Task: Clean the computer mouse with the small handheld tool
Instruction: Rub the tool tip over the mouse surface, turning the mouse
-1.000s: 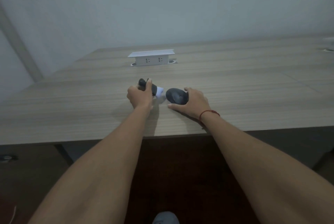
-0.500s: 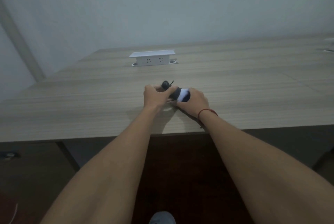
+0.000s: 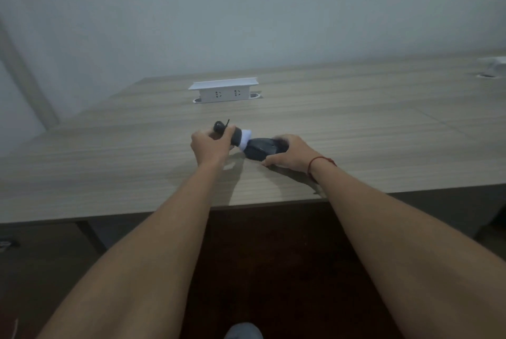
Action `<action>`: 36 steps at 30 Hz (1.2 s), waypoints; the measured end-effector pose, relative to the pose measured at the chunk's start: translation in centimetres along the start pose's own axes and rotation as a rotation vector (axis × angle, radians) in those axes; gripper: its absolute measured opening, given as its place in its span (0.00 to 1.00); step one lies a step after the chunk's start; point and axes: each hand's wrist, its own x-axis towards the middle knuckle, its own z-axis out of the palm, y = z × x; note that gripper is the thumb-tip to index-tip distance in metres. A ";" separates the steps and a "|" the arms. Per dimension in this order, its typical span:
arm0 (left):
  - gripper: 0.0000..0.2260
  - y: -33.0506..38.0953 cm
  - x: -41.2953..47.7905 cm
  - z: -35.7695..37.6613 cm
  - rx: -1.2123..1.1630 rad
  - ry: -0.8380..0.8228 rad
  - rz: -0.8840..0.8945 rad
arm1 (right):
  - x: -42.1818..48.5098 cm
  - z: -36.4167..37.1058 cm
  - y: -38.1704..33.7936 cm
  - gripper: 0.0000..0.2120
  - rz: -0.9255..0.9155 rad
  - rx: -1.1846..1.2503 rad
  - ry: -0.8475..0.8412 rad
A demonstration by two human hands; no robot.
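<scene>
A pale wood desk [image 3: 356, 125] spreads under my hands. My left hand [image 3: 209, 147] is clenched around the small handheld tool [image 3: 232, 136], its white tip touching the computer mouse [image 3: 262, 148], which my right hand [image 3: 290, 153] grips against the desk.

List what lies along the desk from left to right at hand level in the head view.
Left hand → small dark cleaning tool → its white tip → dark mouse → right hand → red string on the wrist.
</scene>
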 end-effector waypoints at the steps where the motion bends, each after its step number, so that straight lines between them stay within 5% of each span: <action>1: 0.15 0.0 -0.2 0.0 -0.102 -0.057 -0.033 | -0.2 -0.2 -0.1 0.28 -0.003 0.015 -0.020; 4: 0.11 0.4 -0.6 0.5 -0.104 -0.156 -0.068 | -0.5 -0.4 -0.3 0.25 0.007 0.097 -0.063; 15: 0.17 0.6 -0.2 -0.1 0.224 0.003 0.133 | -0.3 -0.4 -0.4 0.26 -0.034 0.109 -0.009; 19: 0.17 -0.7 -0.7 -0.3 0.263 -0.035 0.129 | 0.1 0.3 0.5 0.25 0.022 0.159 0.213; 22: 0.15 -0.4 -0.5 -0.5 0.236 -0.004 0.157 | -0.1 1.3 0.8 0.12 0.086 0.057 0.463; 25: 0.15 -0.1 -0.6 -0.6 0.212 0.018 0.164 | -1.2 2.4 0.3 0.26 0.066 -0.093 0.576; 29: 0.16 -0.7 -0.5 -0.4 0.238 0.055 0.156 | -2.0 3.6 -0.3 0.51 -0.047 -0.380 0.441; 36: 0.13 -0.5 -0.4 -0.9 0.089 0.006 0.156 | -0.9 4.6 -0.6 0.52 -0.059 -0.364 0.336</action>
